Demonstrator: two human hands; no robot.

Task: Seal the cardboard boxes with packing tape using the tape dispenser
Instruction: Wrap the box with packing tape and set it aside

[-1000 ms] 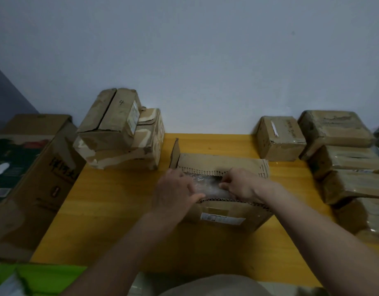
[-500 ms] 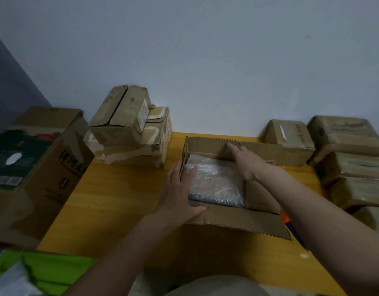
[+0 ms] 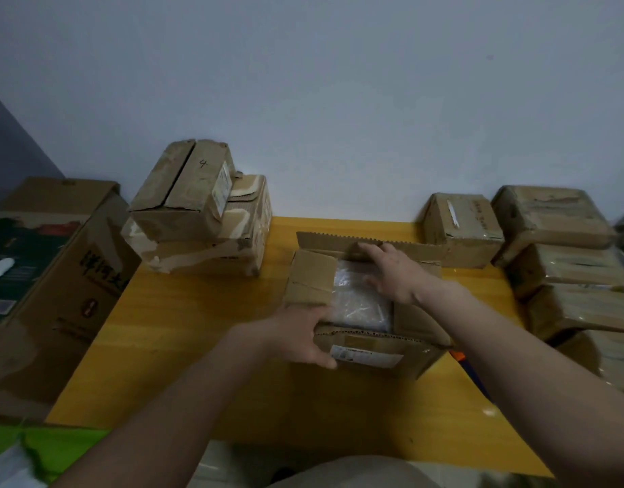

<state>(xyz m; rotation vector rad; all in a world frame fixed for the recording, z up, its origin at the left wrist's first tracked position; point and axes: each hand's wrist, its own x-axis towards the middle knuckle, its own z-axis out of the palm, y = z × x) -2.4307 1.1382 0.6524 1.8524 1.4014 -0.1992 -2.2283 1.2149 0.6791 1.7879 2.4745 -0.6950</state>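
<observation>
Cardboard box [image 3: 367,350] sits open on desk [image 3: 184,322]; left hand [image 3: 300,334] grips its near-left corner, right hand [image 3: 391,272], fingers spread, should press flaps flat.

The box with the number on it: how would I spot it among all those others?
Start at the yellow table and look to its far left corner by the wall, where two boxes are stacked. The numbered box is the upper one, lying tilted. Alone among its neighbours, it bears a handwritten 4 on top.
</observation>
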